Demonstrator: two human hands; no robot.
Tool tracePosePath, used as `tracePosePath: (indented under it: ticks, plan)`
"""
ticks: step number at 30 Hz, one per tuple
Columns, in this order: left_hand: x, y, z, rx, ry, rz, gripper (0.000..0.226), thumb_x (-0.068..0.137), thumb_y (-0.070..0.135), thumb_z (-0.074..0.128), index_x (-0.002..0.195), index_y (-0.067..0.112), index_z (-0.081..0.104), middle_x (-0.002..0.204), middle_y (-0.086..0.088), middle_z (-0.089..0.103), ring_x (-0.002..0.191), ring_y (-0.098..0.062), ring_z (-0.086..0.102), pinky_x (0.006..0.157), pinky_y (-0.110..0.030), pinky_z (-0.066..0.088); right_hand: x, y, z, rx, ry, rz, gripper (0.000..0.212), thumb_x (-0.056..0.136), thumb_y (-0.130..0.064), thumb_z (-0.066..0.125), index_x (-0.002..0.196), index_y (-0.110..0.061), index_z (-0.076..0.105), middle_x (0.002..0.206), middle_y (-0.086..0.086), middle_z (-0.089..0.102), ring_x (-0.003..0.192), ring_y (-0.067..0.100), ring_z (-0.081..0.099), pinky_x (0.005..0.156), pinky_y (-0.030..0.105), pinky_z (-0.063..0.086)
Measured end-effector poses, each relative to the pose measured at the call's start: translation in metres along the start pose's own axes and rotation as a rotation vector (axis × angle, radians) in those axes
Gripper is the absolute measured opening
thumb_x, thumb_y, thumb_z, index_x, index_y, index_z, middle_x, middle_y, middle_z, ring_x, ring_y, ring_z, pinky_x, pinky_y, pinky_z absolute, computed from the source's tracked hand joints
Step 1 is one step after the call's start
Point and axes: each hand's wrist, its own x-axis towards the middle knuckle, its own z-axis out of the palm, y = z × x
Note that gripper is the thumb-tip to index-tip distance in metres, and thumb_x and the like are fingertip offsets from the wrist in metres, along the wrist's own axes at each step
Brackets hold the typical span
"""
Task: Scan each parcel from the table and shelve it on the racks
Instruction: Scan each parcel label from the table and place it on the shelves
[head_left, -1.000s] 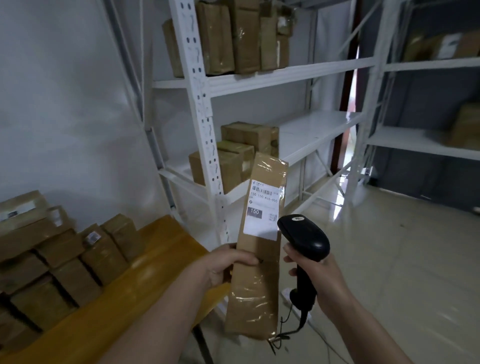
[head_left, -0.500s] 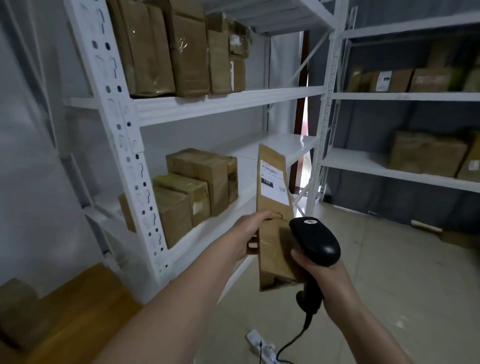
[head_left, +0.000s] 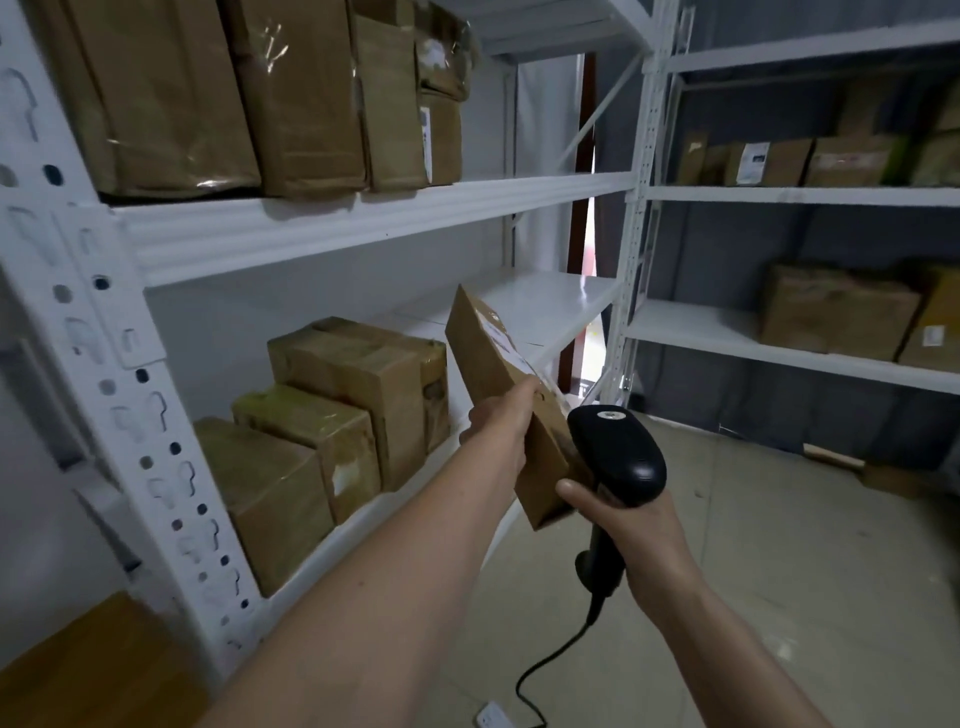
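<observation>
My left hand (head_left: 503, 427) grips a long, narrow brown parcel (head_left: 488, 358) around its middle. The parcel tilts away from me, its far end over the middle shelf (head_left: 540, 301) of the white rack, its white label facing up and right. My right hand (head_left: 631, 519) holds a black corded barcode scanner (head_left: 618, 452) by the handle, just right of the parcel's near end. Three taped brown boxes (head_left: 332, 415) stand in a row on that shelf, left of the parcel.
Several tall parcels (head_left: 249, 93) fill the upper shelf. A second white rack (head_left: 779, 195) on the right holds more boxes. A corner of the yellow table (head_left: 78, 670) shows at the bottom left. The scanner cable (head_left: 550, 660) trails to the tiled floor.
I have turned from the table to the rack and come closer. The parcel went from upright, label towards me, to tilted over the middle shelf. The scanner stays beside it.
</observation>
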Motion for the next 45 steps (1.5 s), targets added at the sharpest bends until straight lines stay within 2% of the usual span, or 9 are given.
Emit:
tracePosePath:
  ticks: [5, 11, 16, 21, 26, 30, 34, 39, 45]
  plan:
    - [0.033, 0.003, 0.02, -0.022, 0.091, -0.011, 0.08, 0.053, 0.052, 0.069, 0.122, 0.014, 0.056, 0.12, -0.009, 0.059, 0.105, -0.028, 0.059, 0.093, -0.043, 0.052, 0.057, 0.016, 0.0, 0.002, 0.068, -0.039, 0.048, 0.054, -0.034, 0.088, 0.096, -0.038, 0.064, 0.09, -0.025, 0.07, 0.086, -0.006, 0.065, 0.065, 0.013, 0.049]
    - [0.076, 0.013, 0.04, -0.104, 0.115, -0.062, 0.083, 0.062, 0.052, 0.08, 0.129, 0.014, 0.05, 0.126, -0.01, 0.052, 0.109, -0.028, 0.055, 0.097, -0.042, 0.049, 0.14, 0.035, -0.013, 0.008, 0.058, 0.007, 0.024, 0.076, -0.019, 0.081, 0.079, -0.038, 0.067, 0.077, -0.012, 0.07, 0.083, 0.008, 0.066, 0.069, 0.025, 0.049]
    - [0.103, 0.014, 0.045, -0.111, 0.181, -0.081, 0.041, 0.079, 0.043, 0.077, 0.097, 0.022, 0.048, 0.092, 0.002, 0.055, 0.077, -0.014, 0.052, 0.063, -0.028, 0.042, 0.199, 0.055, -0.011, 0.008, -0.009, 0.088, 0.017, 0.074, -0.022, 0.082, 0.078, -0.028, 0.067, 0.071, -0.011, 0.07, 0.067, -0.004, 0.065, 0.055, 0.014, 0.047]
    - [0.115, -0.002, 0.029, -0.095, 0.4, -0.137, 0.059, 0.089, 0.035, 0.065, 0.14, 0.015, 0.043, 0.141, -0.004, 0.046, 0.123, -0.021, 0.047, 0.098, -0.036, 0.038, 0.241, 0.08, 0.009, -0.017, -0.149, 0.191, 0.014, 0.074, -0.025, 0.082, 0.078, -0.026, 0.069, 0.074, -0.01, 0.071, 0.074, 0.002, 0.067, 0.061, 0.018, 0.047]
    - [0.114, -0.014, 0.009, -0.182, 0.494, -0.189, 0.025, 0.09, 0.02, 0.062, 0.112, 0.016, 0.049, 0.094, 0.003, 0.051, 0.084, -0.013, 0.048, 0.085, -0.031, 0.046, 0.259, 0.093, 0.042, -0.001, -0.279, 0.227, 0.016, 0.076, -0.023, 0.082, 0.079, -0.028, 0.066, 0.075, -0.012, 0.07, 0.074, -0.002, 0.065, 0.059, 0.011, 0.045]
    - [0.111, -0.022, -0.001, -0.249, 0.483, -0.189, 0.038, 0.089, 0.018, 0.064, 0.125, 0.012, 0.055, 0.118, -0.004, 0.056, 0.102, -0.017, 0.054, 0.09, -0.031, 0.05, 0.262, 0.103, 0.062, 0.016, -0.355, 0.288, 0.014, 0.078, -0.021, 0.079, 0.085, -0.02, 0.067, 0.083, -0.002, 0.069, 0.08, 0.006, 0.064, 0.064, 0.019, 0.046]
    - [0.106, -0.028, -0.012, -0.307, 0.449, -0.198, 0.013, 0.092, 0.014, 0.061, 0.103, 0.008, 0.064, 0.098, -0.005, 0.066, 0.087, -0.015, 0.064, 0.069, -0.026, 0.055, 0.265, 0.106, 0.072, 0.047, -0.375, 0.306, 0.017, 0.076, -0.018, 0.081, 0.081, -0.023, 0.065, 0.084, -0.001, 0.07, 0.08, 0.007, 0.064, 0.067, 0.02, 0.047]
    - [0.094, -0.035, -0.026, -0.318, 0.445, -0.201, 0.005, 0.093, 0.011, 0.061, 0.089, 0.008, 0.062, 0.094, -0.007, 0.066, 0.083, -0.017, 0.064, 0.074, -0.029, 0.056, 0.258, 0.1, 0.068, 0.026, -0.376, 0.201, 0.024, 0.071, -0.021, 0.085, 0.081, -0.026, 0.064, 0.079, -0.008, 0.068, 0.072, -0.004, 0.063, 0.06, 0.011, 0.046]
    - [0.062, -0.037, -0.044, -0.264, 0.375, -0.153, 0.007, 0.094, 0.012, 0.061, 0.09, 0.007, 0.064, 0.09, -0.006, 0.067, 0.08, -0.017, 0.065, 0.069, -0.025, 0.057, 0.224, 0.069, 0.072, -0.072, -0.259, -0.029, 0.035, 0.073, -0.023, 0.083, 0.1, -0.012, 0.063, 0.088, 0.003, 0.066, 0.083, 0.013, 0.063, 0.068, 0.021, 0.051]
